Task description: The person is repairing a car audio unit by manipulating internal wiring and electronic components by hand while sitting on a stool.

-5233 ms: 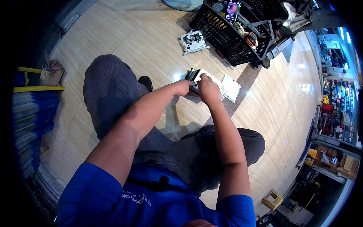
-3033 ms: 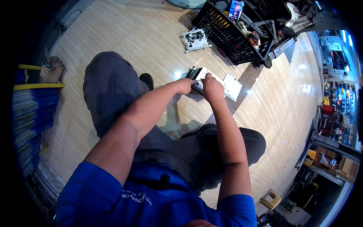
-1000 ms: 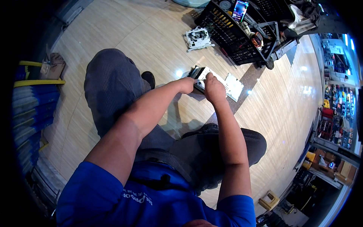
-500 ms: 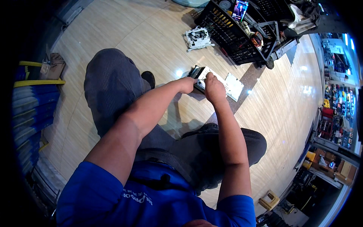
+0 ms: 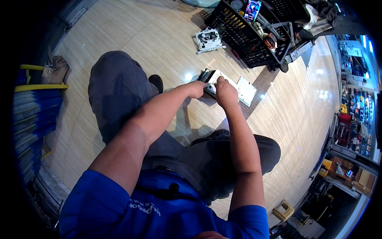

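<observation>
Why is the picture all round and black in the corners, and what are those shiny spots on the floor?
Head view: the fisheye lens bends straight edges and leaves dark corners; head view: light glares off the glossy floor, one spot just left of the boxy device; head view: details between the left hand and right hand are too small to make out.

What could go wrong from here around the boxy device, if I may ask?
The right hand seems to hold a thin tool close to the left hand, so a slip might nick it. The white plate lies near the boxy device and could get bumped.
</observation>
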`<state>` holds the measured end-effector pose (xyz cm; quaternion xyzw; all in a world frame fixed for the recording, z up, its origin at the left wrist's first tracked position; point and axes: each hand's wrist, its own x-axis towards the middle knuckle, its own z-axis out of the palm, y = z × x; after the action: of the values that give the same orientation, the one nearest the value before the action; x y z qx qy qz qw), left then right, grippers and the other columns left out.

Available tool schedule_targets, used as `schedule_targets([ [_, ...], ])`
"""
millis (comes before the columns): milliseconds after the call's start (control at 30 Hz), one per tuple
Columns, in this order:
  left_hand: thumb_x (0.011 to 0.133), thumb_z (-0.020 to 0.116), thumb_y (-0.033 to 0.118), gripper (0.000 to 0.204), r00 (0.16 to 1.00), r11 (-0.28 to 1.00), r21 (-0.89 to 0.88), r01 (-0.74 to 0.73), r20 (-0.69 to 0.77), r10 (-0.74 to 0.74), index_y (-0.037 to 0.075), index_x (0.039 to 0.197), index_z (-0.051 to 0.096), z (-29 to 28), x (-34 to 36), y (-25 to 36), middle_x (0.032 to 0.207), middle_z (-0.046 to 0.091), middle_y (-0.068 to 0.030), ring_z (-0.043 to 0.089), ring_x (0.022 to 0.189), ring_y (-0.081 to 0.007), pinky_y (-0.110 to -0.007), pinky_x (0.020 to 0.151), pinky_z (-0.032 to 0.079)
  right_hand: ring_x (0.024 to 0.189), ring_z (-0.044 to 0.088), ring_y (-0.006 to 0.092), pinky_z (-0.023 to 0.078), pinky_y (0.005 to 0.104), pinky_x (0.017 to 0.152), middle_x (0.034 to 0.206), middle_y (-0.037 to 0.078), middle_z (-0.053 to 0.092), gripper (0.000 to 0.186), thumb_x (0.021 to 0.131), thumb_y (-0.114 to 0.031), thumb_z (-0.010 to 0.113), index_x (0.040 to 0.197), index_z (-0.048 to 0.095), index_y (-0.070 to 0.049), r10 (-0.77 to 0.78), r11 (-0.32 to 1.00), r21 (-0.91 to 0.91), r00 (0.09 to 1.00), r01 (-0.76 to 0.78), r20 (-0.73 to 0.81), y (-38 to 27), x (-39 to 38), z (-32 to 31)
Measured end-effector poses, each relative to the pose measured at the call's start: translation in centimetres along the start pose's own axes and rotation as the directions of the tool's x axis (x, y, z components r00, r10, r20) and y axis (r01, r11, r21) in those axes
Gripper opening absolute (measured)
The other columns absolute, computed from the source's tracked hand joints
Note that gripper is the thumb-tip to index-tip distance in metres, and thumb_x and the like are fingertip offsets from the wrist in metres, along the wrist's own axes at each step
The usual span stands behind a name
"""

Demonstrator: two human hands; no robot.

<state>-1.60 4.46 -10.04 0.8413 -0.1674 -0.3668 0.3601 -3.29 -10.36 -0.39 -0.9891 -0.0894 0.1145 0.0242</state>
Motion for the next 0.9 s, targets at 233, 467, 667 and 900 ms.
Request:
schedule_targets([
  [233, 0.083, 0.045, -0.002, 0.060, 1.000, 0.999, 0.028, -0.019, -0.016, 0.020, 0.012, 0.141, 0.047, 0.1, 0.1, -0.2, 0.115, 0.064, -0.0221, 0.063, 0.101, -0.0371, -0.042, 0.085, 0.050, 0.081, 0.069, 0.0361, 0.056, 0.0443, 0.070, 0.089, 0.022, 0.068, 0.019, 0.093, -0.020, 0.050, 0.097, 0.053, -0.001, 0.037, 0.999, -0.012, 0.998, -0.037, 0.050, -0.5, 0.2, -0.4],
  [467, 0.084, 0.044, -0.001, 0.059, 1.000, 1.000, -0.005, -0.001, -0.011, 0.000, 0.013, 0.141, 0.046, 0.5, 0.6, -0.9, 0.113, 0.064, -0.0222, 0.064, 0.099, -0.0372, -0.043, 0.083, 0.051, 0.082, 0.069, 0.0374, 0.056, 0.0447, 0.070, 0.092, 0.022, 0.067, 0.016, 0.091, -0.016, 0.051, 0.098, 0.051, -0.001, 0.006, 1.000, 0.005, 0.999, -0.006, 0.037, -0.9, 0.0, -0.8],
  [667, 0.081, 0.040, -0.003, 0.062, 0.999, 1.000, -0.004, 0.014, 0.034, -0.014, 0.007, 0.142, 0.044, -1.1, -1.3, 1.5, 0.127, 0.058, -0.0241, 0.059, 0.112, -0.0359, -0.039, 0.093, 0.047, 0.083, 0.068, 0.0386, 0.057, 0.0446, 0.071, 0.096, 0.023, 0.065, 0.014, 0.088, -0.009, 0.050, 0.100, 0.049, 0.000, 0.001, 1.000, 0.017, 1.000, -0.001, 0.018, 0.1, -0.1, -0.2],
  [900, 0.081, 0.040, -0.003, 0.063, 0.998, 0.999, 0.008, 0.044, 0.052, -0.044, 0.007, 0.143, 0.043, -1.0, -1.2, 1.2, 0.128, 0.057, -0.0244, 0.059, 0.114, -0.0358, -0.039, 0.095, 0.047, 0.083, 0.069, 0.0365, 0.056, 0.0447, 0.070, 0.088, 0.023, 0.069, 0.017, 0.092, -0.016, 0.052, 0.097, 0.051, -0.001, 0.023, 1.000, 0.016, 0.998, -0.024, 0.057, -0.6, 0.3, -0.6],
])
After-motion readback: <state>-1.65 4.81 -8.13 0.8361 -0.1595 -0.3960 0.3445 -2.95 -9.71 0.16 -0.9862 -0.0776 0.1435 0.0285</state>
